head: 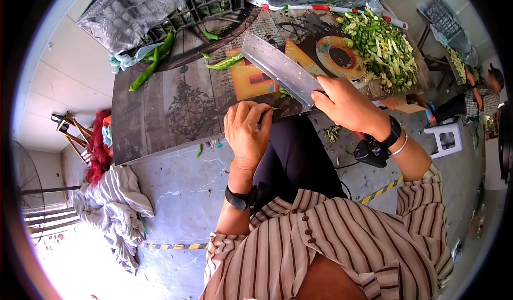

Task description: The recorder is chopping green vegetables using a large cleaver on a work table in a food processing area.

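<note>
My right hand [346,103] grips a broad steel cleaver [280,69] by its handle end. Its blade slants up and left over the table, with small pale bits stuck to it. At the table's front edge my left hand [248,129] has its fingers curled, and a small green pepper piece [274,108] pokes out between thumb and fingers. Most of that piece is hidden. A split green chili pepper [225,62] lies beyond the blade tip, and a few cut green pieces [284,93] sit under the blade. Whole green chili peppers [152,67] rest at the table's back left.
Chopped green peppers [380,51] are heaped on the right of the printed wooden table [160,111]. Black plastic crates [200,7] with plastic sheeting stand along the back. A white stool [444,137] and another person [483,95] are at far right. Grey cloth [114,208] hangs at left.
</note>
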`<state>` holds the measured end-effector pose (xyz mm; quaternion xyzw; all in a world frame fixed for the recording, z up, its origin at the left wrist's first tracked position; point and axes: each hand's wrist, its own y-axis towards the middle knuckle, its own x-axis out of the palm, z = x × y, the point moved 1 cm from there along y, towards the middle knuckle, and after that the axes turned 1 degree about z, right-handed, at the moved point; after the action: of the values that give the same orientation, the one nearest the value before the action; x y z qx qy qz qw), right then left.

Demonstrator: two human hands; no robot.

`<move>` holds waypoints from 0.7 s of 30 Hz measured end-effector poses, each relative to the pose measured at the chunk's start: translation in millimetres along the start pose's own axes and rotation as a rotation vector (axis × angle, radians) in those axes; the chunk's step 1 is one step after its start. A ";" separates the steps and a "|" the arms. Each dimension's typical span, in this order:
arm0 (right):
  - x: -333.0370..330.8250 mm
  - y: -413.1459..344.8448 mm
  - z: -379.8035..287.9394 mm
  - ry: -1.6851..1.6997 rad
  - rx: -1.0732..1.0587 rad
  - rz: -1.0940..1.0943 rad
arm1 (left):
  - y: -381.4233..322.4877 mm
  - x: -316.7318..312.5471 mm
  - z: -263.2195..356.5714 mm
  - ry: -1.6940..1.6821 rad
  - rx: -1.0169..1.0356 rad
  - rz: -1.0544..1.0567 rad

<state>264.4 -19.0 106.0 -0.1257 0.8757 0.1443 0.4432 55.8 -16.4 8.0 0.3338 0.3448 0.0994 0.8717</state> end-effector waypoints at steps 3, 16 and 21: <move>-5.0 -4.2 -7.2 0.053 0.167 -0.043 | -0.5 -0.5 -0.9 0.007 0.002 0.002; 1.8 -64.3 26.9 0.655 0.431 0.151 | -0.8 -2.9 3.1 0.033 -0.023 -0.033; 6.7 -83.1 36.0 0.720 0.449 0.220 | 0.2 -2.9 4.9 0.044 -0.009 -0.020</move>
<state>316.2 -83.6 68.4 0.0253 0.9922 -0.0563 0.1079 56.9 -20.0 12.3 0.3243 0.3666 0.0994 0.8664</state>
